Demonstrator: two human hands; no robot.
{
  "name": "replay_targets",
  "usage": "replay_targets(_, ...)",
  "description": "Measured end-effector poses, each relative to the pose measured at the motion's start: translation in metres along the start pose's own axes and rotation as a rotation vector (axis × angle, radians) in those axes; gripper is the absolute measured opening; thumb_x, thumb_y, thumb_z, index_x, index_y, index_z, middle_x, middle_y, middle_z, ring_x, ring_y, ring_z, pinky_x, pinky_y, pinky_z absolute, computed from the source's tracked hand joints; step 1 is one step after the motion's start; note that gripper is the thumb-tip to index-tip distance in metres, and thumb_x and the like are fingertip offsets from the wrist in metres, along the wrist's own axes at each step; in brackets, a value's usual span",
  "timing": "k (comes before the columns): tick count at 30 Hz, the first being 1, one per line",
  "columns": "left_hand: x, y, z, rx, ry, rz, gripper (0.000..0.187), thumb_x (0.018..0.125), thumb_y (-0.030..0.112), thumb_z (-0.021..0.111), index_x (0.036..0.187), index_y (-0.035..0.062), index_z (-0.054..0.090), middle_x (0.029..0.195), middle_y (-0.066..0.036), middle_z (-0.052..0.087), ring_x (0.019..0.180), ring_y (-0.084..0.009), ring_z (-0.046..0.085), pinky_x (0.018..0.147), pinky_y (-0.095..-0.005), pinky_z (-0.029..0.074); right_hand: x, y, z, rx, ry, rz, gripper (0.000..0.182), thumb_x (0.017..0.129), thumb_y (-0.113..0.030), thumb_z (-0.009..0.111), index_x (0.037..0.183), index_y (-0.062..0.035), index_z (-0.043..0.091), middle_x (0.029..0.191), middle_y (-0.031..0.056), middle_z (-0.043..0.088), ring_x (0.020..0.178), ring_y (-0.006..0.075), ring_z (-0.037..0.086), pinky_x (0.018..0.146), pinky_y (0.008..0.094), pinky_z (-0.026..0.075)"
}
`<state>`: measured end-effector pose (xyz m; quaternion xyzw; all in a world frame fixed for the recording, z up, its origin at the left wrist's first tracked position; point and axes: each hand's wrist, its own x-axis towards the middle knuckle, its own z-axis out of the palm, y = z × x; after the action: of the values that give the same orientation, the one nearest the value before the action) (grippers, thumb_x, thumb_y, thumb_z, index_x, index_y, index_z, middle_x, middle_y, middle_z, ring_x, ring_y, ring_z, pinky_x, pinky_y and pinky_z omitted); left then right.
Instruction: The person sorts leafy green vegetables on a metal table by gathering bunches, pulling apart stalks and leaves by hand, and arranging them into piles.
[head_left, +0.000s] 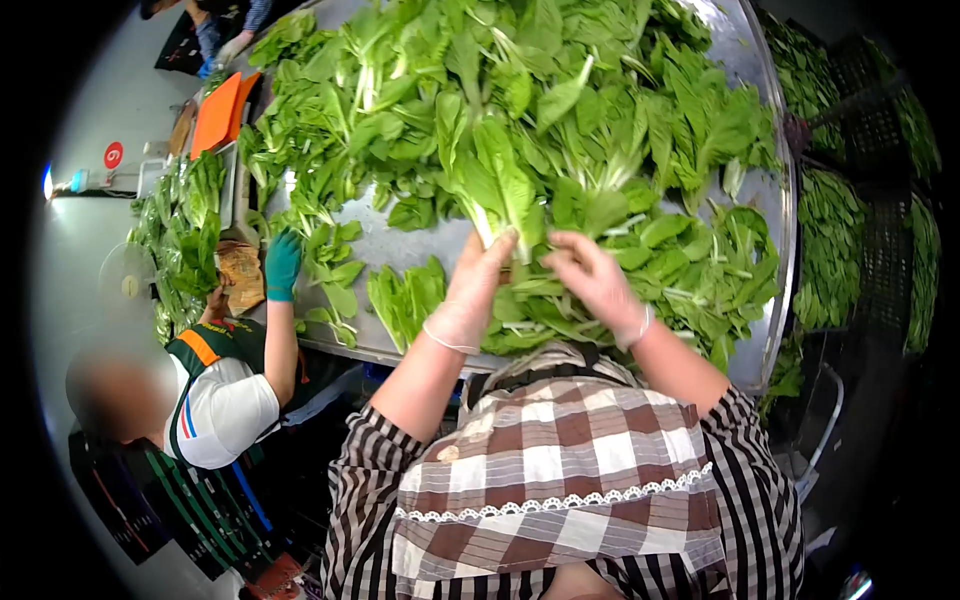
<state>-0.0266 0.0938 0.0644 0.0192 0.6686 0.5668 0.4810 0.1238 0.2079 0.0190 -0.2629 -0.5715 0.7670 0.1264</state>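
Both my hands wear thin clear gloves over the near part of a metal table. My left hand (478, 280) is closed on the pale stems of a leafy green bunch (497, 180), whose leaves point away from me. Just right of that bunch is my right hand (592, 278), its fingers bent and partly spread, with nothing visible between them. Loose greens (680, 250) lie beneath and beside it. A small group of leaves (408, 298) rests left of my left wrist.
A large pile of greens (400, 90) covers the table (372, 225). At left, a co-worker's green-gloved hand (283, 264) is near brown paper (241, 274). Orange boards (217, 115) stand at the back left. Crates of greens (830, 235) are at right.
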Motion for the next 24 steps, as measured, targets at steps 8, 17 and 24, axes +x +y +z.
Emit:
replay_targets(8,0.02,-0.075,0.014,-0.145,-0.062,-0.17,0.057,0.095,0.025,0.062,0.141,-0.0006,0.038,0.114,-0.011,0.063,0.097,-0.0209,0.062,0.084,-0.0329,0.051,0.002,0.027,-0.046,0.197,0.11,0.415,0.045,0.087,-0.012,0.071,0.125,0.0062,0.054,0.083,0.0062,0.066,0.067,0.0117,0.06,0.061,0.0245,0.048)
replay_targets(17,0.033,-0.083,0.007,-0.056,-0.005,-0.089,0.023,0.089,0.013,0.069,0.11,0.0044,0.062,0.091,-0.002,0.068,0.077,-0.0094,0.062,0.069,-0.0219,0.049,0.007,0.011,-0.035,-0.641,0.048,0.053,0.033,0.08,-0.024,0.079,0.101,-0.0009,0.07,0.077,0.0044,0.067,0.067,0.0142,0.062,0.062,0.0288,0.049)
replay_targets(24,-0.006,-0.07,0.022,-0.063,0.037,0.066,0.023,0.087,0.012,0.073,0.105,0.0035,0.063,0.091,-0.004,0.07,0.077,-0.0106,0.065,0.067,-0.0225,0.051,0.004,0.016,-0.05,0.157,-0.124,0.358,0.03,0.085,-0.018,0.076,0.104,0.0032,0.066,0.085,0.0026,0.067,0.072,0.0108,0.059,0.065,0.0251,0.048)
